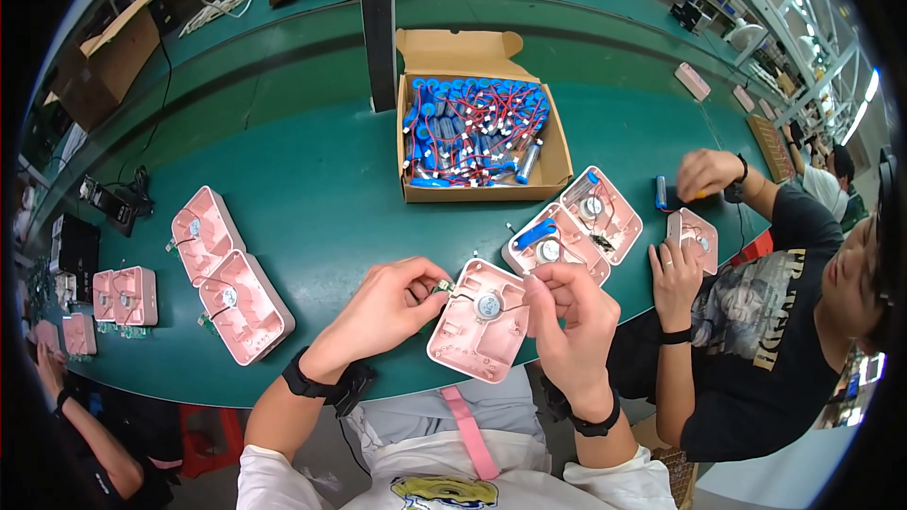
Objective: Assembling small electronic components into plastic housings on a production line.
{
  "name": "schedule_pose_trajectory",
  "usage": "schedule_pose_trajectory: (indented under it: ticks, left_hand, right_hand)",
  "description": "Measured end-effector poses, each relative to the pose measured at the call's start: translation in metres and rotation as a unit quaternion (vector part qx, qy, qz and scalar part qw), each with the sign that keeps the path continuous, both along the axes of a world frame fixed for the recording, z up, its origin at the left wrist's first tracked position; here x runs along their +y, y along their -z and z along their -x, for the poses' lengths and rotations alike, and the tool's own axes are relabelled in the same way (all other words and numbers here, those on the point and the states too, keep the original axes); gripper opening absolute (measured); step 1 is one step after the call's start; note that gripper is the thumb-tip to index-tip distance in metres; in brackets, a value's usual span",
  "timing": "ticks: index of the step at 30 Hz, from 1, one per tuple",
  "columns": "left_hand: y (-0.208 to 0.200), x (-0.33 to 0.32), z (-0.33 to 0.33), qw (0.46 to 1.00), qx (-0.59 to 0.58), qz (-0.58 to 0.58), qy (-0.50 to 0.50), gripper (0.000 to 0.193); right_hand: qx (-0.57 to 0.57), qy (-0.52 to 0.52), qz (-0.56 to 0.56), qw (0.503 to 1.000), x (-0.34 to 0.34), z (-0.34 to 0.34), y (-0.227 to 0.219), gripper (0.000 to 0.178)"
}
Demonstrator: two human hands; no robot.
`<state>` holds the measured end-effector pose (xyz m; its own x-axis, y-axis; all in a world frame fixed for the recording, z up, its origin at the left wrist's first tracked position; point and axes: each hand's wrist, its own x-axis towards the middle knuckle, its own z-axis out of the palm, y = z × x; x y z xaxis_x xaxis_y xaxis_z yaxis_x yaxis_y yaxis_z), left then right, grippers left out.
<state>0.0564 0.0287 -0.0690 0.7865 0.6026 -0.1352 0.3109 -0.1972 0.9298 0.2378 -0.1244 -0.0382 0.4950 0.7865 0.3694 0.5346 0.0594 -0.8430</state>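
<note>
Currently, pink housing (477, 340) at near edge of surface (340, 227), open side up, likely for interior access. Left hand (387, 297): fingers pinch small circuit board (444, 286) outside rim. Right hand (578, 321): fingers closed on right rim, apparently for steadying; exact grip partly hidden.
</note>
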Motion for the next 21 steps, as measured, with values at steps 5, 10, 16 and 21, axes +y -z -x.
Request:
schedule_pose_trajectory:
  ticks: [5, 10, 16, 21]
  left_hand:
    - [0.002, -0.001, -0.002, 1.000, -0.014, -0.006, -0.015, 0.020]
    - [0.004, -0.005, -0.002, 0.999, -0.036, -0.031, -0.024, 0.020]
    - [0.006, -0.008, -0.001, 0.997, -0.057, -0.055, -0.022, 0.019]
    - [0.007, -0.008, -0.001, 0.994, -0.078, -0.069, -0.017, 0.018]
  right_hand:
    - [0.040, -0.050, 0.111, 0.992, 0.009, 0.007, 0.005, 0.007]
    - [0.052, -0.083, 0.184, 0.978, 0.023, 0.017, 0.024, 0.010]
    - [0.069, -0.076, 0.157, 0.982, 0.029, 0.020, 0.034, 0.009]
    - [0.083, -0.074, 0.165, 0.980, 0.031, 0.020, 0.029, 0.009]
